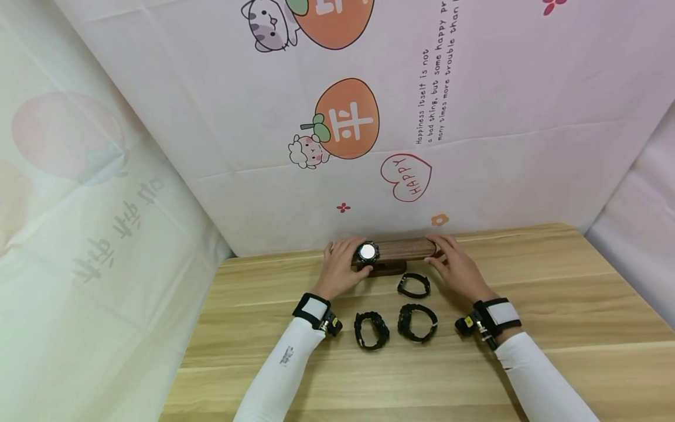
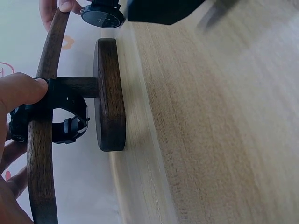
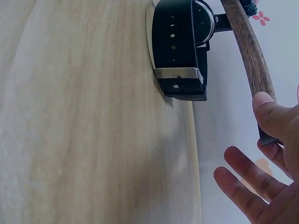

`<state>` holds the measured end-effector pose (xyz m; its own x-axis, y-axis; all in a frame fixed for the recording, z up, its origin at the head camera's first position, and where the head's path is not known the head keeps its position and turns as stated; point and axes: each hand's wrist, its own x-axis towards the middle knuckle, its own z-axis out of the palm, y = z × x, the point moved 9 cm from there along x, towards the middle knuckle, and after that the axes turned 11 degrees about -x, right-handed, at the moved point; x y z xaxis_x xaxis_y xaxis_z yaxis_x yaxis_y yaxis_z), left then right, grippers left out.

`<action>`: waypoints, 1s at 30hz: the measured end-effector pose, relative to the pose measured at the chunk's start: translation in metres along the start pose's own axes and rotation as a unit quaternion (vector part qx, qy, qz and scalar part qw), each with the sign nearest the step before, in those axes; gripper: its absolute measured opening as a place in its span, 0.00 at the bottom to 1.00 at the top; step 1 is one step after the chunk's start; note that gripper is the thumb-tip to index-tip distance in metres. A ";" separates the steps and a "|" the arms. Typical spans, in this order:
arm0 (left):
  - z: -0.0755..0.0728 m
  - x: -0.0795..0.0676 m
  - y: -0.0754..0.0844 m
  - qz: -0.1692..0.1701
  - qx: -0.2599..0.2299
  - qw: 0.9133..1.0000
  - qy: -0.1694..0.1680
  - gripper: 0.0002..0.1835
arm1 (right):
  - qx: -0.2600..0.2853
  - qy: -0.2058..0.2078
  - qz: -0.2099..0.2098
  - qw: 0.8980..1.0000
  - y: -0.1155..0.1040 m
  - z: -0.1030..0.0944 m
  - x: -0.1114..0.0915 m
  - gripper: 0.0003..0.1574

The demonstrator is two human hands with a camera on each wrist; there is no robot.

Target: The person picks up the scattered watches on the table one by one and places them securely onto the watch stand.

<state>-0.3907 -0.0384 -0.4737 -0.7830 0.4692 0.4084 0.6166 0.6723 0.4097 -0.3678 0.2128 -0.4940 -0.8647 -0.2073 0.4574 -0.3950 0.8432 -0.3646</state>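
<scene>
On one stand (image 1: 407, 250), one watch (image 1: 368, 252)

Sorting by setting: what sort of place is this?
Probably a makeshift booth: white cartoon-printed cloth hangs behind a light wood-grain table bearing a dark brown wooden watch stand.

The left hand (image 1: 341, 266) and mounted watch (image 1: 368, 252) block one end of the wooden stand (image 1: 408, 250); the right hand (image 1: 457, 272) blocks the other. In front, a loose watch (image 1: 402, 285) obstructs; nearer, a narrow gap parts two more watches (image 1: 379, 329). Room behind, before the cloth (image 1: 295, 211), is hard to judge.
</scene>
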 end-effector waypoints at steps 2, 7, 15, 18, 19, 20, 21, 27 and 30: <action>0.000 0.000 0.000 0.001 0.001 1.000 0.001 0.39 | 0.003 0.000 0.001 1.000 0.000 0.000 0.000 0.36; 0.000 0.001 0.002 0.008 0.007 1.000 0.004 0.39 | 0.001 0.000 0.002 1.000 0.001 0.000 0.000 0.37; 0.001 0.003 0.004 0.021 0.024 0.999 0.013 0.40 | -0.005 0.002 -0.001 1.000 0.000 -0.001 0.001 0.37; 0.001 0.004 0.005 0.025 0.022 0.999 0.015 0.40 | -0.006 0.006 -0.003 1.000 0.000 -0.002 0.001 0.37; 0.002 0.005 0.005 0.026 0.024 0.999 0.015 0.40 | -0.005 0.006 -0.003 1.000 0.000 -0.003 0.001 0.37; 0.001 0.005 0.005 0.026 0.024 0.999 0.016 0.40 | -0.005 0.007 -0.003 1.000 0.000 -0.003 0.001 0.37; 0.001 0.005 0.005 0.025 0.026 0.999 0.016 0.39 | -0.005 0.006 -0.004 1.000 0.000 -0.003 0.001 0.37; 0.002 0.004 0.007 0.020 0.031 0.999 0.010 0.40 | -0.006 0.004 -0.002 1.000 0.000 -0.003 0.001 0.37; 0.003 0.003 0.008 0.014 0.034 0.999 0.006 0.40 | -0.007 0.004 -0.002 1.000 0.000 -0.003 0.000 0.37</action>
<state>-0.3886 -0.0300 -0.4712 -0.7646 0.4809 0.4290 0.6303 0.6968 0.3422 -0.3669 0.2139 -0.4915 -0.8608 -0.2058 0.4654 -0.3932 0.8496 -0.3516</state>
